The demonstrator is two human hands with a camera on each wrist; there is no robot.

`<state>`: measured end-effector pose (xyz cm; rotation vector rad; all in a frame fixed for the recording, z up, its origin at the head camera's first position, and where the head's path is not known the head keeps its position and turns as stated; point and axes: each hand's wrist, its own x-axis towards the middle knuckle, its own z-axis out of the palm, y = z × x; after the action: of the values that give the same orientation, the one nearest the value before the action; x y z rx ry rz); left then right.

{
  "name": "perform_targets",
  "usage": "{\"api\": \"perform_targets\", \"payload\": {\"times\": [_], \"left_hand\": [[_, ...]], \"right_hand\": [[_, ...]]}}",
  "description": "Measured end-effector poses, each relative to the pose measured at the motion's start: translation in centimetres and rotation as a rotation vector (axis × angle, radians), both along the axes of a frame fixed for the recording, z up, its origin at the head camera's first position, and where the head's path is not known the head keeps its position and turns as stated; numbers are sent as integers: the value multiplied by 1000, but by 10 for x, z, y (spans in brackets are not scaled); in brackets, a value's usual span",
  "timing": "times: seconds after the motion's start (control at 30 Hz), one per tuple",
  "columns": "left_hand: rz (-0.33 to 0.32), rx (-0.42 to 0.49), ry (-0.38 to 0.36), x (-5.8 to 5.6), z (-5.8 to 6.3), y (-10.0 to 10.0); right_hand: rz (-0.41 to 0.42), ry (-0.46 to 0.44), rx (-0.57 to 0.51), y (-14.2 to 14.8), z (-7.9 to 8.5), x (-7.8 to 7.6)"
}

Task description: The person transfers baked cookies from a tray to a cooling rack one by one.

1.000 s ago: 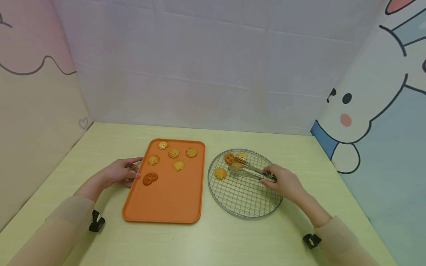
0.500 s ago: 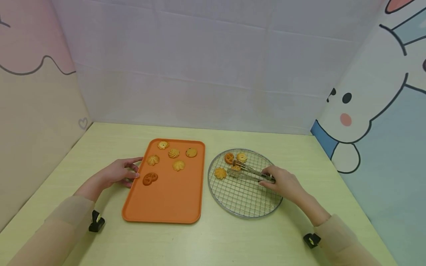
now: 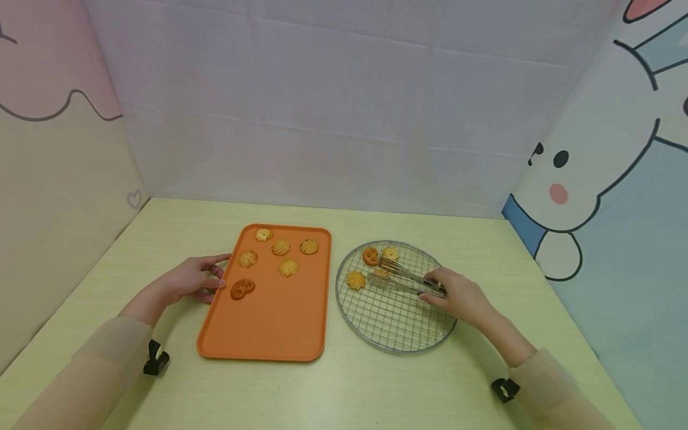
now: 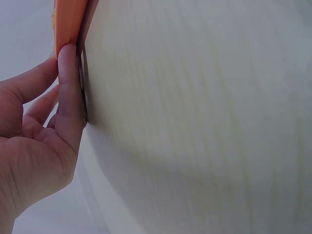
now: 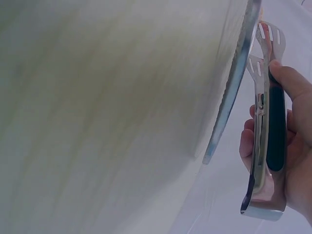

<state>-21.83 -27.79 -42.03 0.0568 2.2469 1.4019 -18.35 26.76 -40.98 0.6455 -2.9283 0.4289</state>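
In the head view my left hand (image 3: 188, 280) holds the left rim of an orange tray (image 3: 279, 316), thumb and fingers at its edge. Several cookies lie on the tray, among them a pretzel-shaped cookie (image 3: 242, 289) and a swirled cookie (image 3: 280, 248). My right hand (image 3: 462, 295) grips a pair of metal tongs (image 5: 276, 122) by the dark handles. The tongs' ends stand apart over a round wire rack (image 3: 400, 322), with a cookie (image 3: 381, 274) partly hidden between them. A flower-shaped cookie (image 3: 356, 280), a brown pretzel cookie (image 3: 370, 256) and a pale ring-shaped cookie (image 3: 390, 254) lie close by on the rack.
Tray and rack stand side by side on a pale wooden table (image 3: 349, 394), with a narrow gap between. A white cloth wall (image 3: 322, 119) rises behind, and printed panels close off both sides. A black clip-like device (image 3: 156, 358) hangs at the left sleeve.
The tongs' ends have spread slightly and come a little nearer to me, and the cookie between them lies slightly nearer too. My left hand and the tray have not moved.
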Motion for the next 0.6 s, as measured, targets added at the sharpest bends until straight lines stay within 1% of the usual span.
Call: {"api": "perform_targets", "payload": {"times": [0.4,0.6], "left_hand": [[1,-8,-5,1,2,1],[-5,-2,-2,1,2,1]], "right_hand": [[30,47,-7,-7,11,3],[25,44,-12,-15,19,4]]}}
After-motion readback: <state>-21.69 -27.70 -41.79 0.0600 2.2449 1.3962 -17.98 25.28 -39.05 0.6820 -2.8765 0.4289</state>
